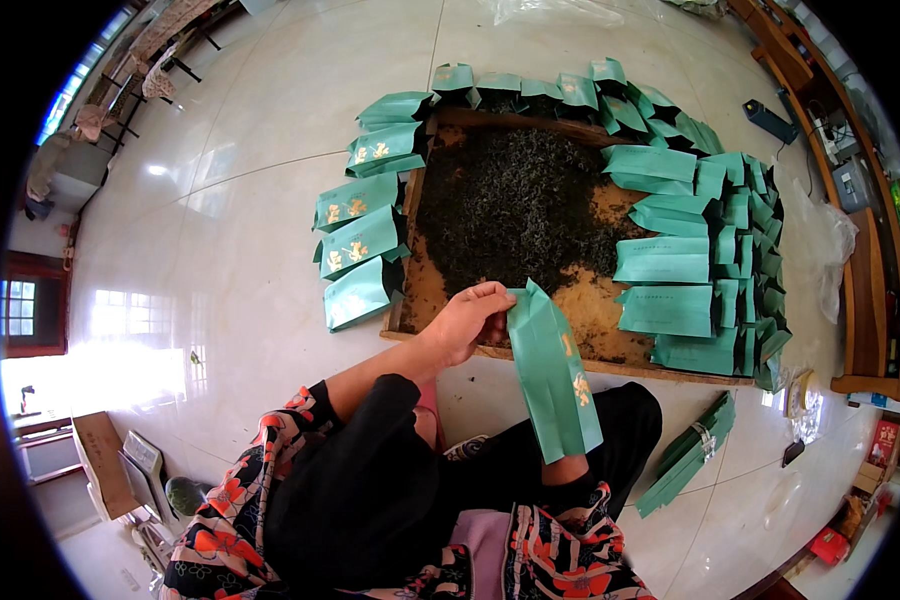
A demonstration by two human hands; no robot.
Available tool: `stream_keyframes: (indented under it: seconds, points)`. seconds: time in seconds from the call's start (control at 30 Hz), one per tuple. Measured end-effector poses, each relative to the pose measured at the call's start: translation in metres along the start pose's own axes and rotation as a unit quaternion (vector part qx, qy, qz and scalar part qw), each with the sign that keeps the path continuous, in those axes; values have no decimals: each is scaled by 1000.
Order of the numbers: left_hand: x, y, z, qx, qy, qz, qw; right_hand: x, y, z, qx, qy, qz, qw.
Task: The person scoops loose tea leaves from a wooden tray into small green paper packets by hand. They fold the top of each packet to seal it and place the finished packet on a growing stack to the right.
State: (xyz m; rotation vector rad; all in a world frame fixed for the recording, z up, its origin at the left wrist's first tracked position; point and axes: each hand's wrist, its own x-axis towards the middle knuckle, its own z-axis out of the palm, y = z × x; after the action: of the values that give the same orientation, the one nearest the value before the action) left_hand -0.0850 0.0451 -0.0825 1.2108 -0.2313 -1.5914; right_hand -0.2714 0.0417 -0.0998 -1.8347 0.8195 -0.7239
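Note:
My left hand [475, 318] pinches the top edge of an upright teal paper bag [550, 372] with gold markings. My right forearm shows at the bag's bottom, with that hand hidden behind the bag. In front of me lies a shallow wooden tray [402, 306] holding a heap of dark, crumbly dried leaves [500, 200]. Teal bags line its left, back and right sides; several at the left [358, 247] lie with gold markings upward, and many are bunched at the right [662, 258].
A flat bundle of teal bags [686, 452] lies on the tiled floor [230, 260] at my right. A wooden cabinet [860, 320] with clutter runs along the right side, clear plastic [832, 230] beside it. Cardboard [100, 460] stands at lower left, and covered furniture lines the far left.

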Motion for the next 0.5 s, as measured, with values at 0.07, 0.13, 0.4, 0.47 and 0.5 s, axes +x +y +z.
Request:
stream_keyframes:
  seconds: [0.07, 0.13, 0.4, 0.47, 0.5]
  points:
    - [3, -4, 2, -116, -10, -45, 992, -2, 0, -1, -4, -3, -3, 1000]
    - [0, -5, 6, -39, -3, -38, 999, -5, 1, -1, -7, -6, -3, 1000]
    - [-7, -7, -10, -75, -21, -81, 994, -15, 1, 0, -9, -19, -8, 1000]
    - [-3, -8, -12, -76, 40, 9, 996, -21, -2, -1, -11, -24, -8, 1000]
    - [-2, -8, -12, -76, 68, 53, 993, -23, -2, -1, -14, -25, -8, 1000]
